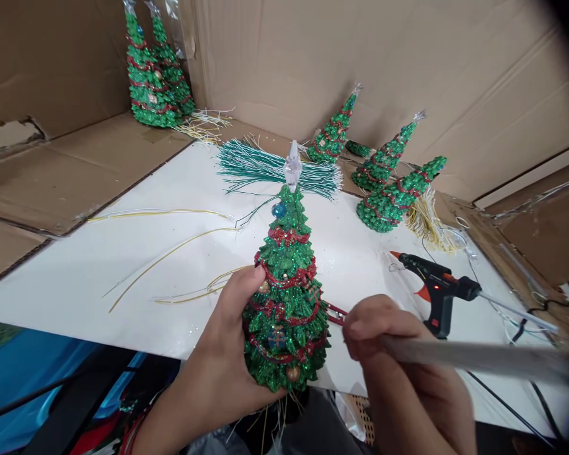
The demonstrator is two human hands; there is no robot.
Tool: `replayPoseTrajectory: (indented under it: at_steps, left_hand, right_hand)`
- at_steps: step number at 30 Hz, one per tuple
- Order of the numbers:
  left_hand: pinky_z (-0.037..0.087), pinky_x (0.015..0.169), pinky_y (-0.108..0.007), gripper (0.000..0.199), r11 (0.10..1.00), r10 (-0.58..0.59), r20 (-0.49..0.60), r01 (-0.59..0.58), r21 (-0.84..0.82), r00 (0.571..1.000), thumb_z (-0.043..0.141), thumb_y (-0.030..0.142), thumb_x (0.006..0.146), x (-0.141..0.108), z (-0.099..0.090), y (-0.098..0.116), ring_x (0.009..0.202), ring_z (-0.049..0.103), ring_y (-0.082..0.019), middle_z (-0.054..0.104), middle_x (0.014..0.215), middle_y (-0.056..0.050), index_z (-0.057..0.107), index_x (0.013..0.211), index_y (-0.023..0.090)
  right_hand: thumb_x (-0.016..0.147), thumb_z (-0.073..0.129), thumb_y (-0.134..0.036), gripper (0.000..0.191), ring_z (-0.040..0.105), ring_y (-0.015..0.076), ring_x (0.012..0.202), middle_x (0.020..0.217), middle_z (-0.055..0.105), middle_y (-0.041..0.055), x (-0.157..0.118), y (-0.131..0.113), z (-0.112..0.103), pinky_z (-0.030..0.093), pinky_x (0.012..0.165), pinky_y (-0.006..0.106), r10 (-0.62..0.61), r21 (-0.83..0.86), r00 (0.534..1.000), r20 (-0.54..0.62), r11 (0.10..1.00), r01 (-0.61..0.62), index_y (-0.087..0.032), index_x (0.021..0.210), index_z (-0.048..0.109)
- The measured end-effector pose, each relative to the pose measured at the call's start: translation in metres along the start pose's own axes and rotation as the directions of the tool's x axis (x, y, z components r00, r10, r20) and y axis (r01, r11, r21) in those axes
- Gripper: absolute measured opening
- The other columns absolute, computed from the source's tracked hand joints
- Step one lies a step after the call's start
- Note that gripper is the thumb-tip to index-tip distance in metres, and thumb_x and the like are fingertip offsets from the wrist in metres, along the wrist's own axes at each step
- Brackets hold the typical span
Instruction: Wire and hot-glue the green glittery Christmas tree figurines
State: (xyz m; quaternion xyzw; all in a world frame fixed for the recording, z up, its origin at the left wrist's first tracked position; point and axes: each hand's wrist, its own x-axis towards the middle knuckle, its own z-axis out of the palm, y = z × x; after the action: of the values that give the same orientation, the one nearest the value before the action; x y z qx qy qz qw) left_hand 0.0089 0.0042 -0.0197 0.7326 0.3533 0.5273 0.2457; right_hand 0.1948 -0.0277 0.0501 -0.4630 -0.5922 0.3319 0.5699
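Upright in front of me stands a glittery green Christmas tree ornament (287, 297) with red garlands, small baubles and a clear topper (293, 165). My left hand (222, 354) is closed round its lower left side, thumb on the front; thin wires hang below its base. My right hand (398, 354), right of the tree, is closed on a long grey stick (478, 359) that runs off toward the right edge, blurred close to the camera. A small red piece (336, 314) shows between the tree and my right fingers; what it belongs to is hidden.
A black and orange hot glue gun (439, 287) lies on the white board (137, 253) at right. A bundle of green wires (256, 167), loose yellow wires (161, 268) and several other trees (389, 196) lie behind. Cardboard walls (360, 57) enclose the back.
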Motion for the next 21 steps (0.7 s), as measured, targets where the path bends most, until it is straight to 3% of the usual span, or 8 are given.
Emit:
replayPoseTrajectory:
  at_steps: [4,11,21]
  left_hand:
    - [0.055,0.105,-0.062,0.114,1.0,0.003,-0.004,-0.003,-0.013,1.0,0.084,0.029,0.073,0.001,0.0,0.0,0.134,0.053,-0.039,0.045,0.15,-0.011,0.015,0.163,0.041]
    - [0.056,0.105,-0.061,0.114,1.0,-0.005,0.005,0.005,-0.023,1.0,0.085,0.027,0.074,0.002,-0.002,0.003,0.135,0.053,-0.037,0.045,0.151,-0.011,0.014,0.162,0.042]
    - [0.056,0.101,-0.059,0.112,0.999,0.009,0.033,-0.007,-0.053,0.999,0.083,0.029,0.078,0.001,-0.001,0.002,0.133,0.05,-0.035,0.04,0.149,-0.013,0.01,0.163,0.042]
  right_hand:
    - [0.091,0.068,-0.01,0.024,0.059,0.0128,0.076,0.092,0.058,-0.0015,0.001,0.0,0.003,0.053,0.064,0.022,0.082,-0.057,0.99,0.118,0.996,-0.076,-0.032,0.102,0.068]
    - [0.089,0.069,-0.01,0.023,0.06,0.0109,0.076,0.091,0.058,-0.0032,0.006,0.003,0.01,0.052,0.063,0.017,0.073,-0.112,0.992,0.1,0.992,-0.061,-0.032,0.092,0.069]
    - [0.085,0.07,-0.006,0.023,0.059,0.01,0.07,0.086,0.058,-0.0035,0.008,-0.001,0.009,0.048,0.058,0.017,0.15,-0.073,0.986,0.069,0.987,-0.145,-0.029,0.086,0.069]
